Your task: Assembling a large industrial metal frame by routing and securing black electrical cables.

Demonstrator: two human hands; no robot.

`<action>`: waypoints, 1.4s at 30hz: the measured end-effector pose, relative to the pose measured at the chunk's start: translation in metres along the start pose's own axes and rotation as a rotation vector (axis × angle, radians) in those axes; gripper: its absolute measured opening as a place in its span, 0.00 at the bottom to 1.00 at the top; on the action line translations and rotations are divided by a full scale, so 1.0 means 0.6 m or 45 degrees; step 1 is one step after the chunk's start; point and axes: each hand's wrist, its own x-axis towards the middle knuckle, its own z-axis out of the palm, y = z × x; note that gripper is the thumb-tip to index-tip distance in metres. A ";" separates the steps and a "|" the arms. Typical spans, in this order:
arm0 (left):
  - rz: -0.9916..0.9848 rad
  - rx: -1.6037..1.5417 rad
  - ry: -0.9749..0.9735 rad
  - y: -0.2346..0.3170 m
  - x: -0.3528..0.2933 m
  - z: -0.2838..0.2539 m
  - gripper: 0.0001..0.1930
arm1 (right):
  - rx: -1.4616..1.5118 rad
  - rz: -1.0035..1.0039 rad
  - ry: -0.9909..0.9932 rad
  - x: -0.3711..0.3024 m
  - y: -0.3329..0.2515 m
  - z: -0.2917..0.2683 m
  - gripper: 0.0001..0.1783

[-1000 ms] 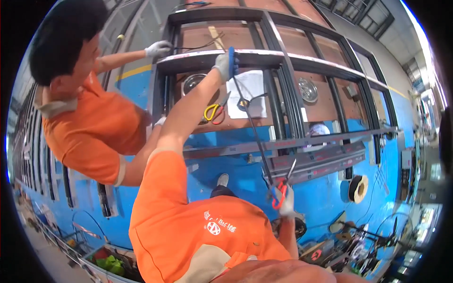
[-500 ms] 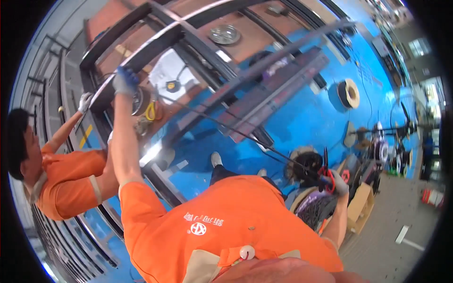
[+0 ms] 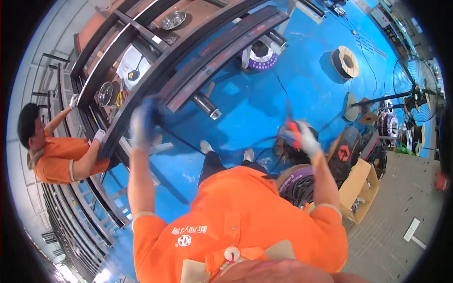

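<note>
My left hand (image 3: 141, 125), gloved and smeared by motion, is beside the near edge of a dark metal frame (image 3: 123, 123). A thin black rubber-like strip (image 3: 181, 140) trails from it down to the right; the fingers look closed round its end. In my right hand (image 3: 307, 139), also gloved, is a pair of red-handled pliers or cutters (image 3: 294, 134), held over the blue floor. The tool's jaws are blurred. Below this hand lie dark coils of strip (image 3: 298, 191), and the strip's far end is unclear there.
At left a co-worker in orange (image 3: 66, 158) rests gloved hands on the frame. A metal bowl (image 3: 173, 20) and tape measure (image 3: 134, 74) lie on the table. A spool (image 3: 345, 62), a fan (image 3: 415, 94) and a cardboard box (image 3: 361, 191) stand at right.
My left hand has come off the frame's inner bar, nearer and to the right. My right hand with the red-handled tool has moved left and up. The strip no longer stretches taut between them.
</note>
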 end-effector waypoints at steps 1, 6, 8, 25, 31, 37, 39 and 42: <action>0.009 0.091 -0.109 -0.022 -0.034 0.068 0.20 | 0.222 0.007 -0.118 0.014 -0.049 0.041 0.17; 0.044 0.131 -0.593 -0.081 -0.112 0.224 0.22 | 0.101 -0.593 -0.173 0.045 -0.182 0.179 0.15; -0.284 0.211 -0.601 -0.082 -0.129 0.191 0.21 | 0.200 -0.531 -0.383 0.048 -0.190 0.188 0.16; 0.539 -0.403 0.669 -0.059 -0.494 -0.578 0.12 | -0.790 -0.381 0.094 0.228 0.096 -0.033 0.16; 0.407 -0.711 0.571 -0.161 -0.513 -0.521 0.16 | -0.059 -0.148 -0.426 0.134 -0.116 0.098 0.12; 0.152 -0.945 0.303 -0.216 -0.378 -0.262 0.14 | 0.403 -0.312 -0.671 0.081 -0.183 0.199 0.12; 0.115 -1.106 0.219 -0.224 -0.345 -0.185 0.12 | 0.508 -0.342 -0.727 0.059 -0.200 0.217 0.12; -0.005 -1.145 0.126 -0.227 -0.289 -0.078 0.09 | 0.527 -0.386 -0.725 0.038 -0.224 0.246 0.13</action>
